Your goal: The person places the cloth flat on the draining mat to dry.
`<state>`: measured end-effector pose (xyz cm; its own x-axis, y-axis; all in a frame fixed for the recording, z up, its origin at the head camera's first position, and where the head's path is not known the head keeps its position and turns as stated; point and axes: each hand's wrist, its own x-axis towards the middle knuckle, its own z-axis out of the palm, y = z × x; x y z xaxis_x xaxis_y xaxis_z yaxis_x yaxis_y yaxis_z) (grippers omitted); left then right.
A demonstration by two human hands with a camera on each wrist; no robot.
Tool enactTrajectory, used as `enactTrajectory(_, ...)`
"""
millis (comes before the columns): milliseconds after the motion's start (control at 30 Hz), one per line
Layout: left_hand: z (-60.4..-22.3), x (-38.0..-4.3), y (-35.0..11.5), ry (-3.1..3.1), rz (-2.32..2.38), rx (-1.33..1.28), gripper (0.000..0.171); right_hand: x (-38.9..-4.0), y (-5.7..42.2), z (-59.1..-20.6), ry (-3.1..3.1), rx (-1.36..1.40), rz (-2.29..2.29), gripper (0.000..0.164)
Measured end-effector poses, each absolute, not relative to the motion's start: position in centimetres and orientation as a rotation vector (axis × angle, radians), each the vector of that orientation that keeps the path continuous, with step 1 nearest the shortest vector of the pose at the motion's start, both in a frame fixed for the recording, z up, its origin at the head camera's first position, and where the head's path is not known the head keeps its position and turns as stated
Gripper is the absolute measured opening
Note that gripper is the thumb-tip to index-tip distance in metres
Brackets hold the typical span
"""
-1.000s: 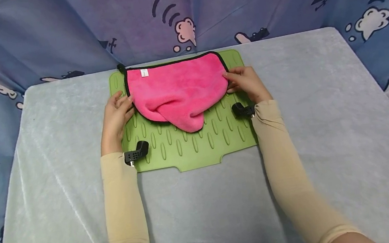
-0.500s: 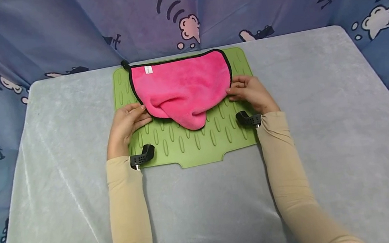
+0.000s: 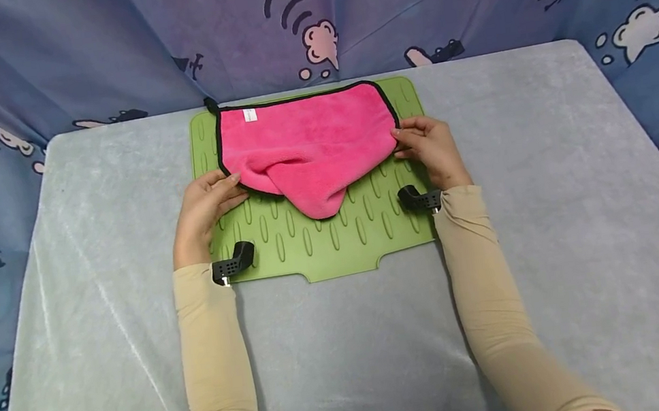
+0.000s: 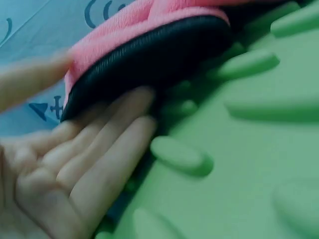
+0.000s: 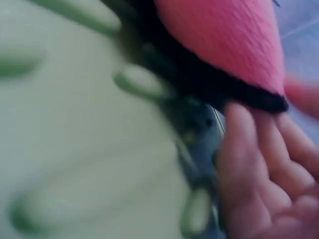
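Note:
A pink plush towel (image 3: 320,131) with black edging and a small white tag is folded over, its lower middle sagging into a rounded flap. It lies over a green ridged mat (image 3: 335,253). My left hand (image 3: 206,203) pinches the towel's left edge, thumb on top and the other fingers under the black edging (image 4: 144,55). At the opposite edge my right hand (image 3: 430,148) holds the towel the same way, with its fingers (image 5: 239,134) beneath the border. Part of the fingers is hidden under the cloth.
The mat rests on a table with a grey cover (image 3: 347,347). A patterned blue-purple curtain (image 3: 222,33) hangs behind and at both sides. Each wrist carries a black camera mount (image 3: 234,262), and both arms wear beige sleeves (image 3: 215,356).
Both hands first shifted nearer the front along the towel's edges. Since then they have moved slightly apart and back, and the towel's side edges have spread outward with them.

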<state>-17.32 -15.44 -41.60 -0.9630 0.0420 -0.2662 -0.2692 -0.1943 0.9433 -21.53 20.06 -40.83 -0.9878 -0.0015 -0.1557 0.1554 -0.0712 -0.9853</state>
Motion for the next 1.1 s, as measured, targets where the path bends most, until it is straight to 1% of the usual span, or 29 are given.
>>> enactTrajectory(100, -41.6, -17.2, -15.6, 1.849, 2.144, -0.111, 0.007, -21.5, 20.5, -40.8, 2.100, 0.044, -2.058, 0.016)
enactTrajectory(233, -41.6, -17.2, -15.4, 1.851, 2.129, -0.065, 0.012, -21.5, 20.8, -40.8, 2.128, -0.082, -1.907, 0.020)
enactTrajectory(333, -41.6, -17.3, -15.4, 1.881, 2.178, -0.089, 0.010, -21.7, 20.6, -40.9, 2.125, -0.063, -1.947, 0.016)
enactTrajectory(467, -41.8, -17.4, -15.7, 1.882, 2.265, -0.142, 0.007, -21.9, 20.4, -41.0, 2.083, 0.043, -2.113, 0.010)
enactTrajectory(600, -41.7, -17.3, -15.8, 1.813, 2.379, -0.212, 0.012, -21.9, 20.4, -41.0, 2.065, 0.126, -2.264, 0.006)
enactTrajectory(767, -41.5, -17.2, -15.8, 1.712, 2.518, -0.277, 0.020, -21.9, 20.5, -40.9, 2.055, 0.163, -2.359, 0.009)
enactTrajectory(867, -41.5, -17.1, -15.9, 1.713, 2.531, -0.248, 0.020, -21.8, 20.6, -41.0, 2.055, 0.153, -2.313, 0.007)
enactTrajectory(933, -41.5, -17.1, -15.9, 1.732, 2.478, -0.198, 0.016, -21.8, 20.9, -41.0, 2.062, 0.105, -2.212, 0.004)
enactTrajectory(1000, -41.6, -17.1, -15.9, 1.750, 2.383, -0.142, 0.013, -21.7, 21.2, -41.0, 2.079, 0.036, -2.086, 0.007)
enactTrajectory(1100, -41.9, -17.2, -15.7, 1.789, 2.227, -0.081, 0.022, -21.6, 21.7, -41.0, 2.081, -0.056, -1.950, 0.012)
